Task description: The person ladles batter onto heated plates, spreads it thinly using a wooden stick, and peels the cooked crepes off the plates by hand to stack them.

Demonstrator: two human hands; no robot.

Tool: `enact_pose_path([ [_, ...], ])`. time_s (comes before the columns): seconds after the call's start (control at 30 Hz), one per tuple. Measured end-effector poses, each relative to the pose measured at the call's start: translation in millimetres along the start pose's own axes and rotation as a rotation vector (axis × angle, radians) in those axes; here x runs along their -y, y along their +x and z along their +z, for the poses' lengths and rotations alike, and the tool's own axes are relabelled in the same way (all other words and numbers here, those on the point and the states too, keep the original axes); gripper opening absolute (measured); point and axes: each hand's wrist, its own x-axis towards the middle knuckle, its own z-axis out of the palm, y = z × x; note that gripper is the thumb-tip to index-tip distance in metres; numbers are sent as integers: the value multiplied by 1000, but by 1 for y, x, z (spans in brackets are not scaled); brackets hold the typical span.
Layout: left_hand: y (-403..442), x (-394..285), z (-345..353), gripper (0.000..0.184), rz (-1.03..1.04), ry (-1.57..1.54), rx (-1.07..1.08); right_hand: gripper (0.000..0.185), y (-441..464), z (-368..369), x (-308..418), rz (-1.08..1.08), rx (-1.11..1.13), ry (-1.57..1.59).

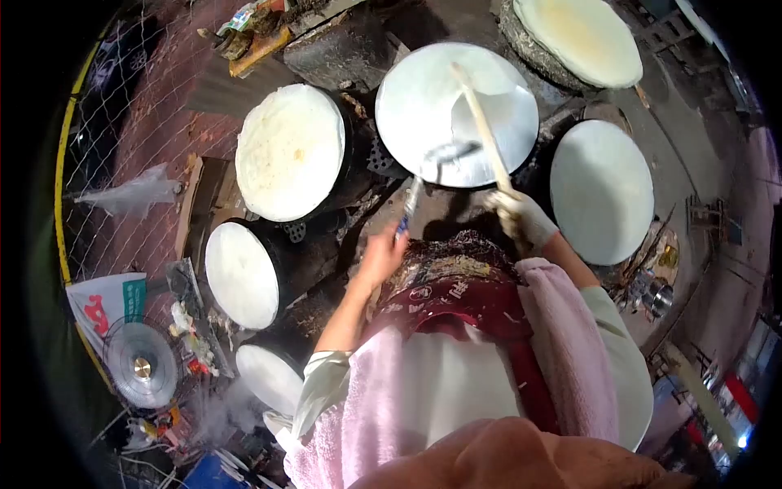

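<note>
A round griddle [407, 98] stands in front of me, white with a pale sheet over much of its top and a shinier grey patch at the lower right. My left hand [379, 257] is closed around the blue handle of a scraper [414, 200], whose blurred head is at the griddle's near edge. Wearing a white glove, my right hand [528, 220] grips a long wooden stick [482, 122]. This stick slants up across the griddle, its far end over the upper part. Whether the stick touches the surface I cannot tell.
More round plates with white tops surround me: left [291, 152], lower left [242, 275], near left [265, 375], right [603, 193] and upper right [580, 41]. A wire fence [106, 138] runs along the left. A round fan [142, 368] stands beneath a flag [110, 303].
</note>
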Motion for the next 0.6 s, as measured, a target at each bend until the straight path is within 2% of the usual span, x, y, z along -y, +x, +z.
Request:
enact_pose_path([
  [0.03,-3,-1,-17,17,14,-11,-81,28,35,15,-20,-92,24,54],
  [0.1,-9,15,-43,16,55,-100,-295,26,51,103,-19,-102,-71,0],
  [0.2,-24,47,-71,15,-30,-283,-380,32,121,153,-61,-104,-381,-278],
  [0.23,-33,57,-78,15,-84,-337,-368,36,136,154,-73,-94,-495,-430],
  [0.27,-42,64,-82,14,-117,-353,-363,43,157,137,-96,-266,-725,-716],
  [0.3,-51,83,-78,12,-61,-390,-361,44,124,150,-81,-259,-780,-729],
  [0.37,-73,109,-72,12,-91,-411,-347,52,101,125,-79,-277,-913,-775],
  [0.43,-94,131,-63,12,-143,-402,-340,46,84,96,-67,-241,-1050,-880],
  [0.47,-102,131,-59,13,-167,-395,-343,48,65,102,-50,-158,-944,-635],
  [0.5,-109,130,-56,14,-204,-396,-362,50,74,90,-57,-258,-935,-414],
  [0.57,-120,128,-49,18,-279,-390,-399,43,61,105,-53,-190,-738,-476],
  [0.6,-122,125,-45,18,-294,-384,-417,39,72,97,-72,-314,-651,-675],
])
